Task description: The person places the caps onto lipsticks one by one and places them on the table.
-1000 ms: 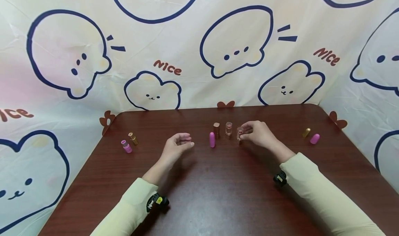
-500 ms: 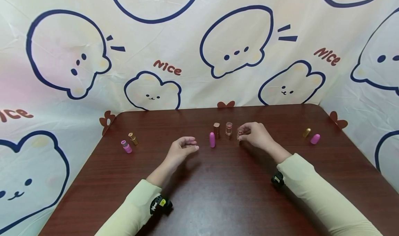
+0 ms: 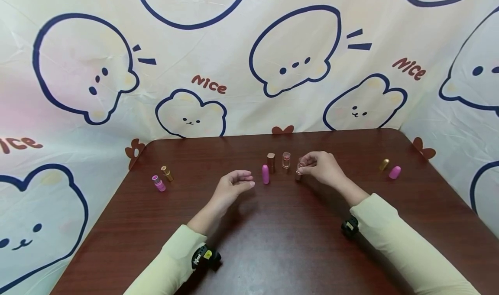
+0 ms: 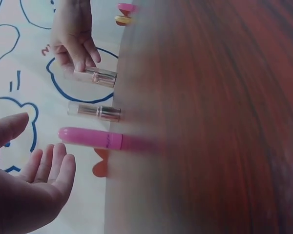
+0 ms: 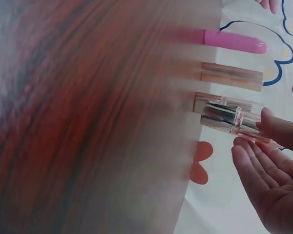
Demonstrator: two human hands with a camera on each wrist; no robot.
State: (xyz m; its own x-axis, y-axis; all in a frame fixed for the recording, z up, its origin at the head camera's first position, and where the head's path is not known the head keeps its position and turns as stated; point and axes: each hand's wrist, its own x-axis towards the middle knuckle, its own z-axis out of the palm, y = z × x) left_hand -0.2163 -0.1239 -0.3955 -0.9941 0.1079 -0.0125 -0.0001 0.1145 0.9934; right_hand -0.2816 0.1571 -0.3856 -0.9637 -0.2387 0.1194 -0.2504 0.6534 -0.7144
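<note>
The printed cloth backdrop (image 3: 234, 61) is reading "Nice" at upper centre-left and upper right, "ice" at left edge; print on the pink lipstick tube (image 4: 90, 138) is proving illegible.

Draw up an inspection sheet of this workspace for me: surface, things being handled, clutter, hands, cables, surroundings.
Surface: dark brown wood-grain table, shiny in patches.
Things handled: clear-capped lipstick, held; pink bullet-shaped tube, upright beside the left hand.
Clutter: rose-gold tube and second clear-capped lipstick, upright in the middle; pink-and-silver tube and gold tube, far left; small gold piece and pink rounded piece, far right.
Left hand: fingers relaxed, holding nothing.
Right hand: pinches the clear-capped lipstick; whether that touches the table is unclear.
Cables: nothing seen.
Surroundings: pale backdrop with cartoon figures and the word "Nice".
</note>
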